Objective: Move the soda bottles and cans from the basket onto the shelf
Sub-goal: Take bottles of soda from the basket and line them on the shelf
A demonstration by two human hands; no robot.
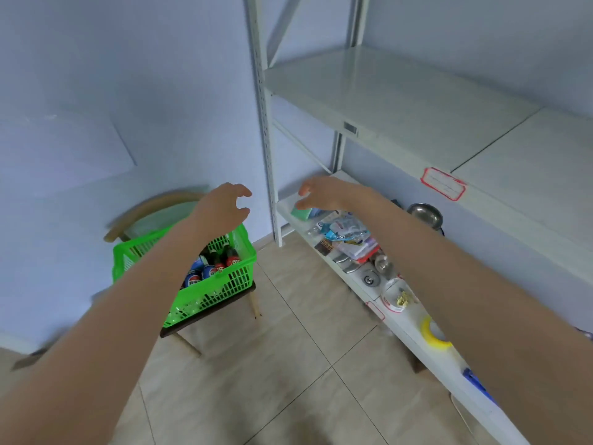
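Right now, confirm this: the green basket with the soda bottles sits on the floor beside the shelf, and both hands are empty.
One error: the head view shows the green basket resting on a wooden chair, not the floor. The soda bottles are in it, the shelf stands beside it, and the left hand and right hand hold nothing.

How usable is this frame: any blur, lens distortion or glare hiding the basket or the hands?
Head view: soft overall, with motion smear on the chair back and the left side of the green basket. Head view: wide-angle bending tilts the shelf post. Head view: even bluish light, faint shadows, no strong glare; the left hand and right hand are readable, labels on the bottles are not.
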